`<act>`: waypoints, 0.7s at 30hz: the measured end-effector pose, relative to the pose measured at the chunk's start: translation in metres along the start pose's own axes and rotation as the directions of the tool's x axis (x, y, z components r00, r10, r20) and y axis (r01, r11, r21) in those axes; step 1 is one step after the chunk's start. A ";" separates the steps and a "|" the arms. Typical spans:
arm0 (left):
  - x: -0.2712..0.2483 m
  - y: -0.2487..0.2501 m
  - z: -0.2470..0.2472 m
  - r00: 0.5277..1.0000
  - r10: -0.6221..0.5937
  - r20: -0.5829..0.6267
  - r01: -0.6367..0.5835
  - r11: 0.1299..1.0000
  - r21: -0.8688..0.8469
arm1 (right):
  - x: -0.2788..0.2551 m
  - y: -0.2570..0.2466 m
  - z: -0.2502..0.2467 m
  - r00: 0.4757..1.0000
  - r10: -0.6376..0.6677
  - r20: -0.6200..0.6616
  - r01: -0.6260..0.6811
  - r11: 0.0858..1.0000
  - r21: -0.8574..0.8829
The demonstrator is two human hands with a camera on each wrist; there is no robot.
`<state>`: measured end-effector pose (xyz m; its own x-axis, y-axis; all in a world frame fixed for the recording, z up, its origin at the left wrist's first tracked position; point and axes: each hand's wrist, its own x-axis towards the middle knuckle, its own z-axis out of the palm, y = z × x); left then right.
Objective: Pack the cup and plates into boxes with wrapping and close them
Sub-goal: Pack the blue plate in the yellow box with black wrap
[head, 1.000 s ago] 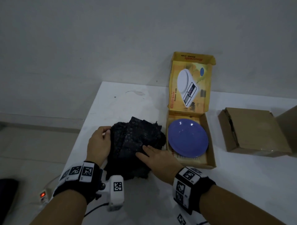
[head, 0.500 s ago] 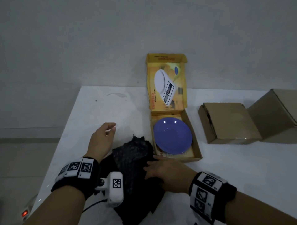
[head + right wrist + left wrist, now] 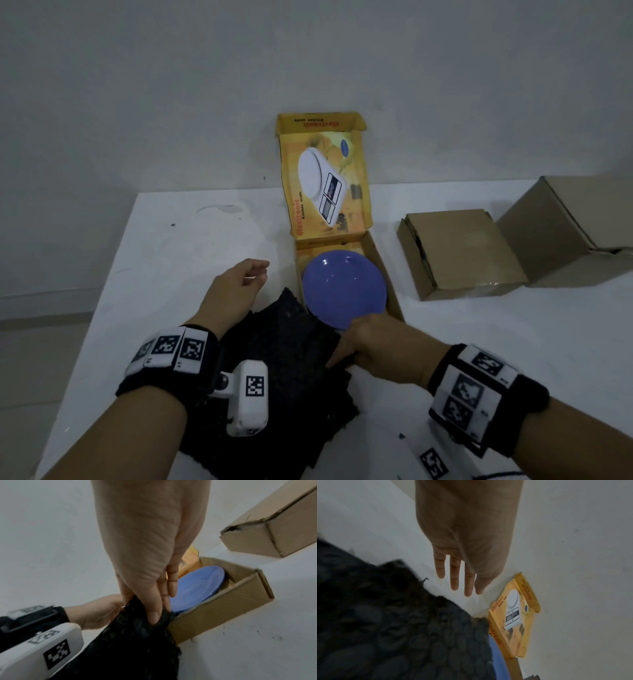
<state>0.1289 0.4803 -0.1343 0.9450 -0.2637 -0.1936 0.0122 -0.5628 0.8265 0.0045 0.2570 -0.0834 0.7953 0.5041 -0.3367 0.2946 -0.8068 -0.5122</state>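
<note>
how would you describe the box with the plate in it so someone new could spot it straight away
On the white table, look near the wall, left of two plain brown boxes. The box lies open with a blue plate inside. Only it has a yellow lid standing up, printed with a kitchen scale.

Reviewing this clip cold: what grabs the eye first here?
The blue plate lying in the open yellow kitchen-scale box at the table's middle stands out most. Just in front, the right hand pinches the black bubble wrap, the left hand hovering open beside it. Two closed brown boxes sit to the right.
</note>
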 end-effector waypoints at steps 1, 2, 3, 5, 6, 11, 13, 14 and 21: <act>0.002 0.001 0.001 1.000 0.009 0.007 -0.009 1.000 -0.001 | -0.002 0.001 -0.005 1.000 0.032 -0.001 -0.032 0.999 0.020; 0.003 0.003 0.002 1.000 0.018 0.015 -0.018 1.000 0.001 | -0.003 0.002 -0.008 0.998 0.054 -0.007 -0.054 0.998 0.034; 0.004 0.005 0.003 0.999 0.025 0.021 -0.025 1.000 0.005 | -0.003 0.004 -0.010 0.997 0.069 -0.018 -0.068 0.997 0.045; 0.007 0.008 0.005 0.999 0.032 0.031 -0.033 0.999 0.012 | -0.005 0.004 -0.011 0.998 0.068 -0.009 -0.067 0.995 0.071; 0.007 0.009 0.006 0.999 0.033 0.035 -0.033 0.999 0.012 | -0.005 0.003 -0.011 0.997 0.064 0.035 -0.067 0.994 0.084; 0.008 0.009 0.009 0.998 0.028 0.047 -0.028 1.000 -0.005 | -0.003 -0.002 -0.011 0.991 0.132 -0.023 -0.128 0.984 0.125; 0.007 0.006 0.008 0.998 0.027 0.054 -0.027 1.000 -0.003 | 0.005 -0.009 -0.004 0.981 0.123 -0.147 -0.112 0.991 0.079; 0.007 0.005 0.008 0.998 0.027 0.056 -0.027 1.000 -0.003 | 0.010 -0.012 0.002 0.980 0.115 -0.161 -0.110 0.993 0.035; 0.003 -0.004 0.002 0.998 0.029 0.060 -0.030 0.999 0.020 | 0.031 -0.017 0.045 0.920 0.028 -0.390 -0.118 0.971 -0.210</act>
<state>0.1308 0.4798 -0.1394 0.9236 -0.3264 -0.2011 -0.0228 -0.5704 0.8211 0.0002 0.3007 -0.1206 0.9468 0.3214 -0.0163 0.3030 -0.9073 -0.2916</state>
